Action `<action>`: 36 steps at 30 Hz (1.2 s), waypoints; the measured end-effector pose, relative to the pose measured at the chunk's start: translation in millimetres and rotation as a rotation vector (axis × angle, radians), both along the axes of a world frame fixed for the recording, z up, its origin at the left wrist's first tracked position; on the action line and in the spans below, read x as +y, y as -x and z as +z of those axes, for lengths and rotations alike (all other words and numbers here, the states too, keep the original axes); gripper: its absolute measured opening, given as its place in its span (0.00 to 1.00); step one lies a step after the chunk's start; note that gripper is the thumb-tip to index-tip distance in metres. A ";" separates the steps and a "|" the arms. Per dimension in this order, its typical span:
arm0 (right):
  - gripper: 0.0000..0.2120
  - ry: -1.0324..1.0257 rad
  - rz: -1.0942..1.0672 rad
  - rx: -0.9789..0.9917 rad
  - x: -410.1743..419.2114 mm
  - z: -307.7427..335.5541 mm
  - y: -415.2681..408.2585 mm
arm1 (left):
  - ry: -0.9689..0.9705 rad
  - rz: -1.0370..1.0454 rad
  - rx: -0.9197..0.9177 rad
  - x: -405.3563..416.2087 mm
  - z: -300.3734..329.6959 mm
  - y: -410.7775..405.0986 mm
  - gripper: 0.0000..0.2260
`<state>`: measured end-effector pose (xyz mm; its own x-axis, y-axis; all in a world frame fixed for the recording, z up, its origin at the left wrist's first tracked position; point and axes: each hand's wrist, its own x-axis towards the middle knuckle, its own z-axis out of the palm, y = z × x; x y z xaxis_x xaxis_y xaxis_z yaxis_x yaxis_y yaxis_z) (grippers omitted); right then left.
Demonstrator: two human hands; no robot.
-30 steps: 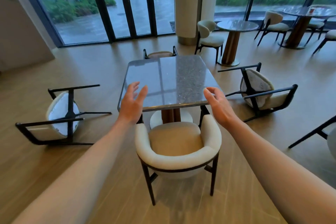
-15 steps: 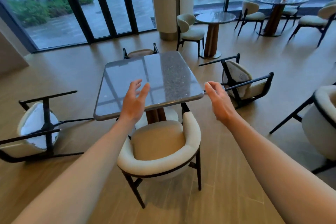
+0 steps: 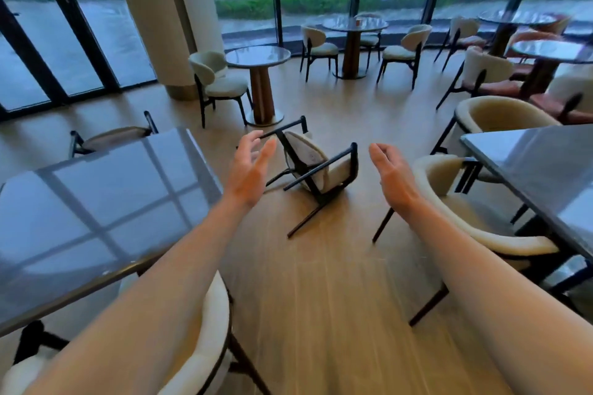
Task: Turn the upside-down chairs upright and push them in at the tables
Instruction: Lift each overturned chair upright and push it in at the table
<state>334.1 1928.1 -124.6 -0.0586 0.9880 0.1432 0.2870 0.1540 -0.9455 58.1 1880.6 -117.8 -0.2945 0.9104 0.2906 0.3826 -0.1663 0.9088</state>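
Observation:
An overturned cream chair with black legs [image 3: 316,167] lies on the wooden floor straight ahead, its legs pointing up and toward me. My left hand [image 3: 250,167] and my right hand [image 3: 390,173] are held out in the air on either side of it, fingers relaxed, touching nothing. The square grey-topped table [image 3: 96,202] stands at my left. An upright cream chair [image 3: 208,330] sits pushed in at its near side, partly behind my left arm. Another chair [image 3: 112,138] shows at that table's far side.
At the right, a second grey table [image 3: 529,163] has a cream armchair [image 3: 465,218] tucked against it and another [image 3: 500,112] behind. Round tables [image 3: 256,56] with upright chairs [image 3: 218,80] fill the back. A wide pillar [image 3: 154,9] and glass walls stand beyond.
My view has swung right, from the pushed-in chair toward the overturned chair, now centred between my hands. Both hands stay open in the air.

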 end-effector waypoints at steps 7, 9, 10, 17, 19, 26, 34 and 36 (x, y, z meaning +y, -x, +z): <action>0.34 0.022 -0.050 0.003 106.8 -1.9 -40.5 | 0.017 -0.086 -0.007 118.8 3.8 -37.6 0.24; 0.35 0.026 -0.067 -0.003 138.9 -2.2 -45.3 | 0.015 -0.086 0.009 154.2 1.1 -40.8 0.26; 0.34 0.019 -0.069 -0.004 153.3 -1.6 -46.5 | 0.010 -0.093 0.009 170.5 0.5 -41.2 0.27; 0.32 -0.026 -0.126 -0.018 261.0 8.7 -51.8 | -0.006 -0.204 -0.019 305.4 8.3 -46.1 0.35; 0.29 -0.027 -0.140 -0.032 294.1 14.9 -51.9 | -0.023 -0.227 -0.008 343.5 16.7 -47.9 0.34; 0.26 -0.053 -0.177 -0.016 377.1 24.6 -60.0 | -0.042 -0.266 0.043 439.3 28.9 -60.0 0.30; 0.19 -0.036 -0.233 -0.006 468.9 13.2 -89.3 | -0.014 -0.315 0.046 541.9 13.4 -92.7 0.32; 0.17 -0.034 -0.240 -0.010 498.6 10.2 -99.4 | -0.009 -0.325 0.047 573.1 9.4 -103.7 0.32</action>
<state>433.6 2426.8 -114.4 0.1762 0.9683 0.1769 0.3283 0.1116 -0.9379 161.8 2453.8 -108.4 0.0246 0.9520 0.3051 0.3494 -0.2941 0.8896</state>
